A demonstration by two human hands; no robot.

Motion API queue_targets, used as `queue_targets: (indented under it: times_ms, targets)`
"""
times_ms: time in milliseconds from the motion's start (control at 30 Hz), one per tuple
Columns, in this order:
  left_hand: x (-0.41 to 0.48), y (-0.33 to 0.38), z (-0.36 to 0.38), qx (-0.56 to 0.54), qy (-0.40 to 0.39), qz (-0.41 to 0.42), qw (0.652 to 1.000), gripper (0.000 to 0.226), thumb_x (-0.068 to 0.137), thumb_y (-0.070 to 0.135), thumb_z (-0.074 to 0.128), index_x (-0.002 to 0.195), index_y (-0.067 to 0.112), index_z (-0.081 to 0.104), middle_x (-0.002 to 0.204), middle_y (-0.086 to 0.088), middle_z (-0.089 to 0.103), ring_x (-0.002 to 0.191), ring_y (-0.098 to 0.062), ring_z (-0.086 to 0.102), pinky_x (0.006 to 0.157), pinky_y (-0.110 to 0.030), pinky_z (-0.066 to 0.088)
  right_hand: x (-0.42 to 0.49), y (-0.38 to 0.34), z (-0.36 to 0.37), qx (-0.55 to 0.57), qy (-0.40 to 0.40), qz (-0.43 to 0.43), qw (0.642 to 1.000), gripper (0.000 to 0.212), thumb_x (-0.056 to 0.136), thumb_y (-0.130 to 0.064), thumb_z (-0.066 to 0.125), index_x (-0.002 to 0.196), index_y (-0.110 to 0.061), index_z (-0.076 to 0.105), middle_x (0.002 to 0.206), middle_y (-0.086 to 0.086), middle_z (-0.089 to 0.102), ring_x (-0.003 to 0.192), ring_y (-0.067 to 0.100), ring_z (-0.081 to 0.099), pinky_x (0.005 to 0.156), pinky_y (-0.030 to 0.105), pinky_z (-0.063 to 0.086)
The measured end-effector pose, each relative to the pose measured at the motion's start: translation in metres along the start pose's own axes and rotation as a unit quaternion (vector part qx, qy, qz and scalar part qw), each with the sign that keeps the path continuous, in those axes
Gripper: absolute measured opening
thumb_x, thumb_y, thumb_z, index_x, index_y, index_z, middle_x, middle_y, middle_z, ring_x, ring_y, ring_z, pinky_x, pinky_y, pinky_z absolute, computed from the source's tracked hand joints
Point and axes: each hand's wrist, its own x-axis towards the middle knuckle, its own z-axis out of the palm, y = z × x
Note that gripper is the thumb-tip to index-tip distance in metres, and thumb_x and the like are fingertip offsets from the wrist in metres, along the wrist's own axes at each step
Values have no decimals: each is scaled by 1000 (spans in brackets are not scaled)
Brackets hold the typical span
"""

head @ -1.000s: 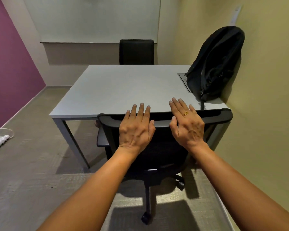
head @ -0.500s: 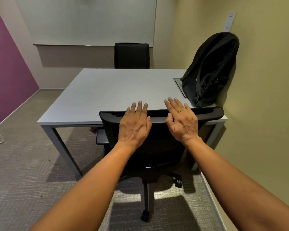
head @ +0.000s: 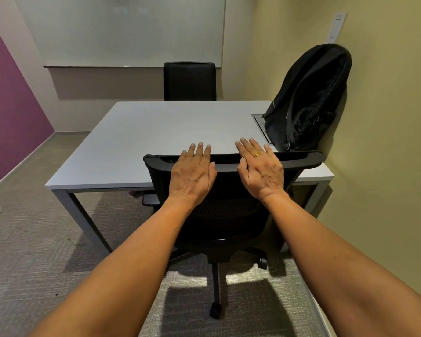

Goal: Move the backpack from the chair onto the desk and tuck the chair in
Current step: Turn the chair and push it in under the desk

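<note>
Now | backpack [head: 309, 98] blk, slumped upright vs wall on desk [head: 156, 132] | left hand [head: 192, 172] & right hand [head: 261, 170] flat, spread on chair [head: 229, 215]

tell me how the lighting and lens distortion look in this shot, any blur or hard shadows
Head view: sharp overall, no motion blur on the left hand or right hand; wide-angle bending stretches the forearms and bows the wall at the edges; the chair throws a hard shadow on the carpet, with a bright light patch beside it; the desk is evenly lit, without glare.

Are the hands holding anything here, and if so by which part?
Nothing is gripped. Left hand and right hand lie flat, fingers straight, on the chair's top edge.
</note>
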Motion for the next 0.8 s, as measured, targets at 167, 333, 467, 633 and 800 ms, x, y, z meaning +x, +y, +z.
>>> queue_targets:
  times_ms: [167, 333, 467, 633, 800]
  targets:
    - [12, 0, 6, -5, 5, 10, 1000, 50, 97, 30, 23, 141, 7, 29, 149, -14, 32, 139, -27, 24, 114, -37, 14, 9, 6, 7, 4, 17, 5, 1000, 57, 86, -32, 18, 129, -11, 49, 136, 10, 50, 130, 26, 41, 110, 44, 24]
    - [24, 1, 11, -7, 10, 11, 1000, 50, 97, 31, 23, 141, 8, 29, 149, -13, 31, 140, -27, 23, 114, -36, 14, 19, 15, 12, -3, 17, 6, 1000, 58, 87, -34, 16, 130, -12, 48, 137, 8, 49, 131, 24, 40, 110, 44, 21]
    - [31, 1, 16, -5, 16, 16, 1000, 50, 97, 31, 22, 141, 8, 28, 149, -13, 30, 140, -26, 21, 114, -36, 12, 25, 21, 16, -7, 10, 5, 1000, 59, 87, -35, 14, 132, -13, 46, 140, 8, 47, 132, 23, 37, 111, 43, 20]
    - [41, -1, 21, 4, 14, 24, 1000, 51, 97, 32, 20, 142, 9, 27, 150, -12, 28, 141, -25, 19, 115, -35, 9, 33, 26, 21, -17, 9, 3, 1000, 59, 87, -35, 14, 132, -13, 45, 140, 7, 46, 133, 23, 37, 111, 44, 20]
    - [49, -5, 24, 14, 20, 36, 999, 52, 97, 33, 19, 144, 10, 19, 153, -10, 23, 142, -23, 14, 115, -35, 5, 39, 30, 26, -36, 10, 6, 999, 58, 88, -36, 14, 132, -15, 46, 139, 7, 47, 133, 25, 37, 111, 49, 16]
